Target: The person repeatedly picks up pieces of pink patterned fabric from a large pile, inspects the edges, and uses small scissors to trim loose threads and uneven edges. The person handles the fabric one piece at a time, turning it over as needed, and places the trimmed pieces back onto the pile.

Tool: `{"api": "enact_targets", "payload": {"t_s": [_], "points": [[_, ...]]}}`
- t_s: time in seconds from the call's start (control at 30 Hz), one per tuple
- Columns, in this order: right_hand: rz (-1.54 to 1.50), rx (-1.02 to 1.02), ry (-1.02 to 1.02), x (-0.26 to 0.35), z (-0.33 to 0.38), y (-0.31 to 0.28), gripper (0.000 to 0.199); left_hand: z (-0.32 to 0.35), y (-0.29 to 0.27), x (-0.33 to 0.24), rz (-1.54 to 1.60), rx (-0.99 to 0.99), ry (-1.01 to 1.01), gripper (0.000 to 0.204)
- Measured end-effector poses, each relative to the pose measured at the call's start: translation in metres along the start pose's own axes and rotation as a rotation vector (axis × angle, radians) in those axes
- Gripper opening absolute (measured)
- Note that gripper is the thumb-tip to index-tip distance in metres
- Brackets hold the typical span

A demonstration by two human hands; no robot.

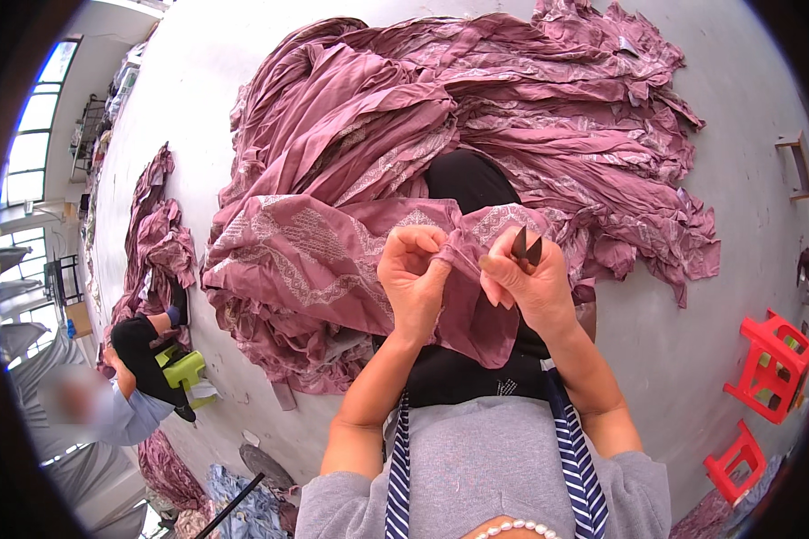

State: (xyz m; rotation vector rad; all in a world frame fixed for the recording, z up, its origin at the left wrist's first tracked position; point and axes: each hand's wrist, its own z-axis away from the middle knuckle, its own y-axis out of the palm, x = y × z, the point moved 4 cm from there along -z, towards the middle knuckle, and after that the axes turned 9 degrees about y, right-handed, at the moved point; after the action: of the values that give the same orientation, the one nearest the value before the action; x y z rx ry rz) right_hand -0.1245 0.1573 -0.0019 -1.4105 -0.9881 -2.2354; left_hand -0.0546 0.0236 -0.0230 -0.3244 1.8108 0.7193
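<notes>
While a fold of the mauve patterned fabric (pixel 333 242) is pinched up over the lap, the trimming of its edge appears to be the step in hand. The left hand (pixel 413 274) is closed on the cloth, its grip clamped on a small ridge of the hem held between thumb and fingers. The right hand (pixel 526 283) is closed around a pair of small black thread snips (pixel 525 246), whose two pointed blades stand slightly apart above the knuckles, just beside the pinched fold but not seen to touch it. The fabric is draped from the lap onto the floor (pixel 171 108), where it joins a large heap of the same material spread well ahead. Whether a loose thread is present at the pinched spot cannot be told; it is too small to be made out.

It is judged that the next move calls for the blades to be brought to the pinched ridge and closed only on stray thread, with the cloth kept taut so that the weave itself is not nicked.

At the left, another person (pixel 108 395) is seated beside a smaller pile; at the right, red plastic stools (pixel 773 364) are standing.
</notes>
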Motion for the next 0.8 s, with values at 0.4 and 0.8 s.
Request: {"api": "enact_targets", "payload": {"t_s": [0.4, 0.8], "points": [[0.593, -0.277, -0.216, 0.001, 0.018, -0.012, 0.024, 0.003, -0.001, 0.008, 0.237, -0.099, -0.088, 0.021], [0.815, -0.301, -0.291, 0.010, 0.014, -0.007, 0.019, 0.004, 0.004, -0.004, 0.056, -0.021, 0.065, 0.025]]}}
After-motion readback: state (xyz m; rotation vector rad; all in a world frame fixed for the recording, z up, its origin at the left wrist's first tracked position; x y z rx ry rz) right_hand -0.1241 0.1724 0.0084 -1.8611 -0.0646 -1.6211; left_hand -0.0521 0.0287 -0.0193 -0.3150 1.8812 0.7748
